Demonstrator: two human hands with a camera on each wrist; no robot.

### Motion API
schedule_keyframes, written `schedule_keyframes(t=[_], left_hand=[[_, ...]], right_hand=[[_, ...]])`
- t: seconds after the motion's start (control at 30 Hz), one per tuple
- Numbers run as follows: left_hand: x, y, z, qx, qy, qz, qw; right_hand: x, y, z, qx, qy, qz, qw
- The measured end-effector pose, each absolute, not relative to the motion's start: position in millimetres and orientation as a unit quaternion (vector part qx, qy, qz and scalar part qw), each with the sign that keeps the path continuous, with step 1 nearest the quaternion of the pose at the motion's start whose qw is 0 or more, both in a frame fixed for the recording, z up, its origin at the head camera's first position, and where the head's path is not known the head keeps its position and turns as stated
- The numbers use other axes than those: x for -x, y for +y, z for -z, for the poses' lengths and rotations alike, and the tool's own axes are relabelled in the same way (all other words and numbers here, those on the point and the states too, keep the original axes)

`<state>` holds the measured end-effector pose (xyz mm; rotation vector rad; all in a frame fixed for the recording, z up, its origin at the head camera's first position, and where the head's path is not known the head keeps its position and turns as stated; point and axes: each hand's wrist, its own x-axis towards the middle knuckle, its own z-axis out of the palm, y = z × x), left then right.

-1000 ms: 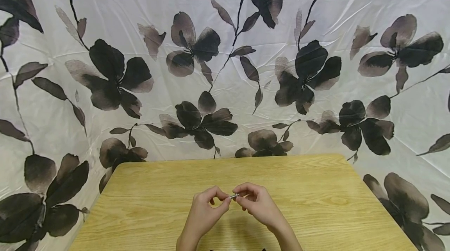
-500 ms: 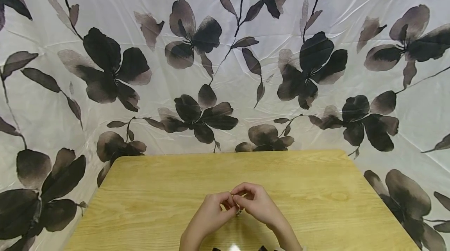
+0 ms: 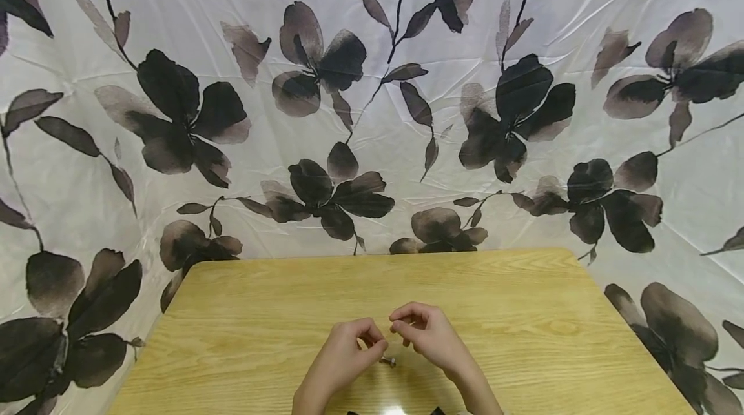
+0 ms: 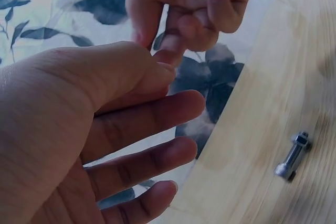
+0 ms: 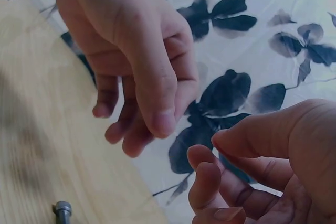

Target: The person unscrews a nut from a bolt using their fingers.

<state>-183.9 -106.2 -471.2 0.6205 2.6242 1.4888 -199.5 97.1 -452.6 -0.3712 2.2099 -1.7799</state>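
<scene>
A small silver bolt [image 3: 389,361] with a nut on it lies on the wooden table [image 3: 261,318], just beyond the fingertips of my left hand [image 3: 347,352] in the head view. The left wrist view shows the whole bolt [image 4: 292,158], its knurled head toward the lower left. Only its head end [image 5: 63,212] shows in the right wrist view. My left thumb and index finger come together; I see nothing between them, and the other fingers are loosely bent. My right hand [image 3: 431,336] hovers to the right, fingers loosely curled, thumb and index slightly apart, holding nothing.
A pale cloth [image 3: 407,111] with dark flower prints hangs behind the table and along its sides. The table's far edge runs across the lower half of the head view. A bright reflection sits at the bottom near the person.
One second ago both hands held the bolt between their fingertips. It has left the fingers and now lies on the table. The hands have drawn apart since half a second ago.
</scene>
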Motion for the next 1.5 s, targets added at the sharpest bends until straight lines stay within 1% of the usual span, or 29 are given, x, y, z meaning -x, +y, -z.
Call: schedule_keyframes(t=[0.17,0.4,0.53,0.8,1.0,1.3,1.5], left_hand=[[185,-112,473,-0.188,0.856,-0.481,0.025],[185,-115,470,-0.183,0.861,-0.475,0.015],[185,-115,472,-0.184,0.865,-0.467,0.014],[190,-115,482,-0.178,0.875,-0.448,0.034],[190,-112,491,-0.173,0.882,-0.436,0.05],[189,-108,509,-0.158,0.875,-0.449,0.086],[188,-107,517,-0.164,0.877,-0.446,0.071]], right_hand=[[201,97,456,0.127,0.763,0.617,0.146],[199,98,458,0.122,0.763,0.619,0.137],[201,98,467,0.128,0.773,0.605,0.141],[206,95,487,0.139,0.812,0.547,0.152],[205,92,493,0.133,0.825,0.524,0.166],[200,90,506,0.128,0.842,0.499,0.161],[199,88,510,0.12,0.849,0.49,0.157]])
